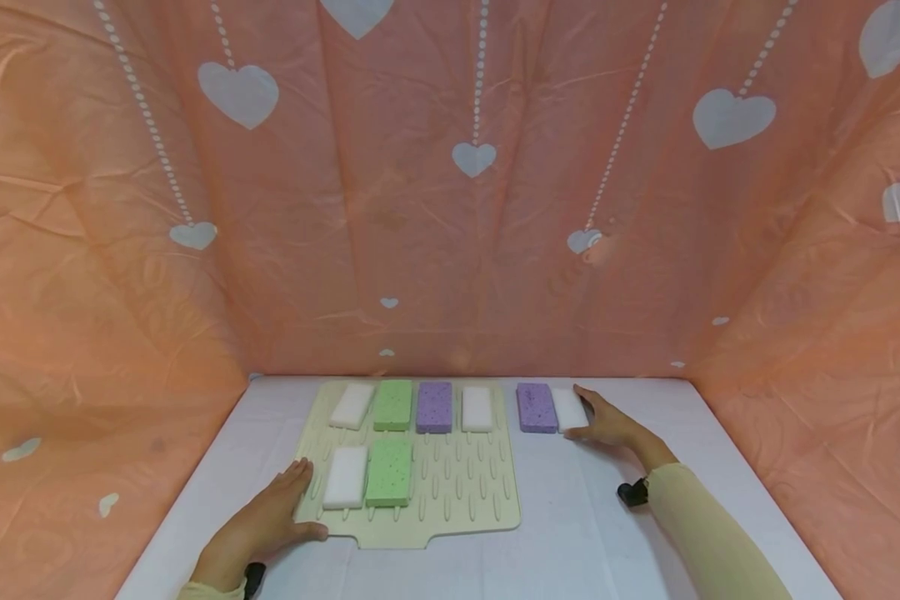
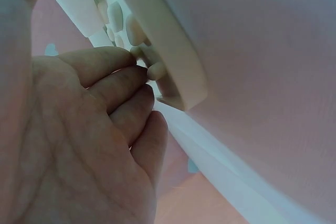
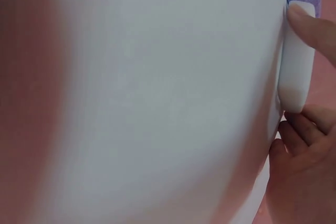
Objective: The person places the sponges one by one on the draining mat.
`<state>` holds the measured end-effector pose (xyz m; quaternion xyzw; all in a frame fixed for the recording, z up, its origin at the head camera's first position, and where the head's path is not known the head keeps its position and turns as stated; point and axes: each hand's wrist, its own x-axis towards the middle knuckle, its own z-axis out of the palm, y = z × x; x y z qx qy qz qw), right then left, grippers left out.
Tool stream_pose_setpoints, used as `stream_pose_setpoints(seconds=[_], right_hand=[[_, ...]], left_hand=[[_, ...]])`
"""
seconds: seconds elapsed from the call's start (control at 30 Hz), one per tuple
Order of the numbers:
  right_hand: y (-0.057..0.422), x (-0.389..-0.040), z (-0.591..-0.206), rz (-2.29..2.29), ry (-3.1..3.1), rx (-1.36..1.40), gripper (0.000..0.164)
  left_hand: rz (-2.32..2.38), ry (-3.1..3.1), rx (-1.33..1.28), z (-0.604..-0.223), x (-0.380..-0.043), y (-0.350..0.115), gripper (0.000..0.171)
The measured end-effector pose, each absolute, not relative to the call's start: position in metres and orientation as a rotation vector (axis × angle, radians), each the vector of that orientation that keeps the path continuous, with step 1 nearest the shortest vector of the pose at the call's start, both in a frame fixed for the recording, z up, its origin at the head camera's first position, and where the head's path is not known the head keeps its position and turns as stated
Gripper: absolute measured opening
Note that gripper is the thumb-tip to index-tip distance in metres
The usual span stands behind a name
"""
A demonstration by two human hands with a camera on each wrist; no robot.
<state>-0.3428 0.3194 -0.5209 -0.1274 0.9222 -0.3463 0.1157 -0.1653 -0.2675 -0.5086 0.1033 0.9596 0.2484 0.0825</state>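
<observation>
My right hand (image 1: pixel 607 422) spans a white sponge (image 1: pixel 568 410), thumb at its near end and fingertips at its far end. In the right wrist view the thumb presses one end of that white sponge (image 3: pixel 297 59). A purple sponge (image 1: pixel 536 407) lies directly left of it. At the left edge of the cream ridged mat (image 1: pixel 461 518), my left hand (image 1: pixel 270 517) rests with fingers extended and touching the rim. In the left wrist view the left hand (image 2: pixel 89 124) holds nothing; its fingertips meet the mat's edge (image 2: pixel 173 45).
Along the mat's back row lie a white sponge (image 1: pixel 352 406), a green sponge (image 1: pixel 393 405), a purple sponge (image 1: pixel 434 407) and a white sponge (image 1: pixel 477 409). In front are a white sponge (image 1: pixel 345 477) and a green sponge (image 1: pixel 388 472). Heart-patterned orange cloth (image 1: pixel 450 250) encloses the white table (image 1: pixel 562 533).
</observation>
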Motion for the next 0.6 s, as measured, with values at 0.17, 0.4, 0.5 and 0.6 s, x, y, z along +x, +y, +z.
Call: stream_pose_setpoints(seconds=[0.17,0.4,0.5,0.6], right_hand=[[0.321,-0.339,-0.518,-1.004,2.699,-0.345,0.120],[0.327,-0.333,-0.516,-1.007,2.708,-0.308,0.121],[0.329,-0.329,-0.515,-1.005,2.715,-0.283,0.122],[0.330,-0.325,-0.515,-1.002,2.723,-0.266,0.123]], left_hand=[[0.739,2.860,0.299,-0.507,-0.165,-0.267,0.122],[0.725,2.870,0.321,-0.507,-0.166,-0.268,0.122],[0.725,2.866,0.323,-0.507,-0.166,-0.268,0.122],[0.718,2.866,0.319,-0.508,-0.166,-0.268,0.122]])
